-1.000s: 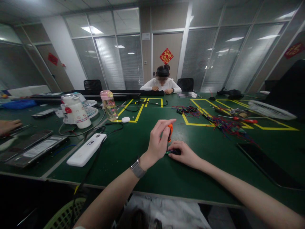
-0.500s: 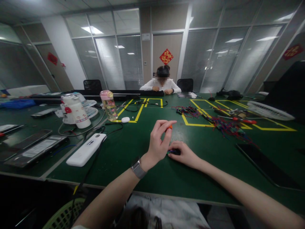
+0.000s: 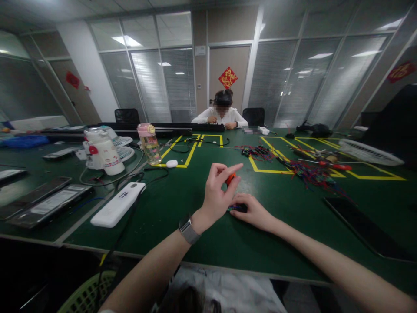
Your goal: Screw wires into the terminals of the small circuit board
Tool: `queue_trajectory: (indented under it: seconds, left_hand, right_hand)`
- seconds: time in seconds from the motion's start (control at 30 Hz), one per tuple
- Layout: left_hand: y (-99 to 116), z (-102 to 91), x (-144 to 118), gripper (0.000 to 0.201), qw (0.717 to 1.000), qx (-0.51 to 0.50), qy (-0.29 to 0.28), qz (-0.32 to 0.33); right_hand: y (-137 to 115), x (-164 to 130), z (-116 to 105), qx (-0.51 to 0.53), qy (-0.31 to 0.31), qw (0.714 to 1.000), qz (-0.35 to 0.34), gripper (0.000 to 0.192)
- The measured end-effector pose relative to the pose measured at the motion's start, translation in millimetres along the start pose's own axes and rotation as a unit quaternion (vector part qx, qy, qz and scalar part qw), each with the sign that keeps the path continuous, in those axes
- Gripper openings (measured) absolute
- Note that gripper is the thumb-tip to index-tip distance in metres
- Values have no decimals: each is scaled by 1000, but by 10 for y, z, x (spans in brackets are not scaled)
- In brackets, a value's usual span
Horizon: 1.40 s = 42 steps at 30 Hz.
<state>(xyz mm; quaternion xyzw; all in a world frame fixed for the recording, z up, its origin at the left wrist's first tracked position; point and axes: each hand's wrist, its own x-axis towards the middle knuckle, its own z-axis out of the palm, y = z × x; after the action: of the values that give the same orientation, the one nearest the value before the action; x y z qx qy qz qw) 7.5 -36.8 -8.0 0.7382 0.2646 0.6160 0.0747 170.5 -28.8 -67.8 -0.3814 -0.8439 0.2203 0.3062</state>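
Observation:
My left hand (image 3: 216, 191), with a watch on its wrist, is raised over the middle of the table. Its fingers are curled around a small orange object (image 3: 230, 178); most of that object is hidden, so its kind cannot be told. Close beside it, my right hand (image 3: 252, 209) rests on the green tabletop. Between its thumb and fingers sits a small black part with green and coloured bits (image 3: 239, 208), low against the table and partly covered by the fingers.
Bundles of red and blue wired parts (image 3: 308, 171) lie right of centre, near a red-handled screwdriver (image 3: 335, 165). A dark phone (image 3: 361, 224) is at right. A white power bank (image 3: 119, 204), a pink-lidded bottle (image 3: 149, 145) and a white flask (image 3: 107, 152) stand left. Another person sits opposite.
My left thumb and fingers have moved slightly apart, so more of the orange object shows. The right hand stays almost still on the black part.

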Motion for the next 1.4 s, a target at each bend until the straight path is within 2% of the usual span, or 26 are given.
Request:
queue_trajectory:
  seconds: [0.07, 0.23, 0.43, 0.73, 0.93, 1.07, 1.27, 1.4]
  left_hand:
    - [-3, 4, -7, 32, 1000, 0, 0, -6]
    - [39, -13, -5, 22, 1000, -12, -3, -16]
    - [48, -18, 0, 29, 999, -45, -18, -19]
    - [45, -17, -7, 20, 1000, -9, 1, -3]
    - [24, -12, -11, 30, 999, -37, -2, -15]
    - [13, -3, -6, 29, 998, -56, -6, -22]
    - [30, 5, -12, 27, 999, -37, 3, -4]
    - [40, -11, -15, 24, 1000, -4, 17, -17]
  right_hand:
    - [2, 1, 1, 1, 1, 1000, -3, 18]
    - [-11, 4, -2, 0, 0, 1000, 0, 17]
    - [-25, 10, -7, -1, -4, 1000, 3, 16]
    - [9, 9, 1, 7, 1, 1000, -8, 16]
    - [5, 12, -10, 7, -7, 1000, -2, 16]
    - [-4, 11, -16, 7, -10, 1000, 6, 16]
    - [2, 11, -14, 7, -9, 1000, 1, 16]
    - [-9, 13, -20, 1, -13, 1000, 3, 17]
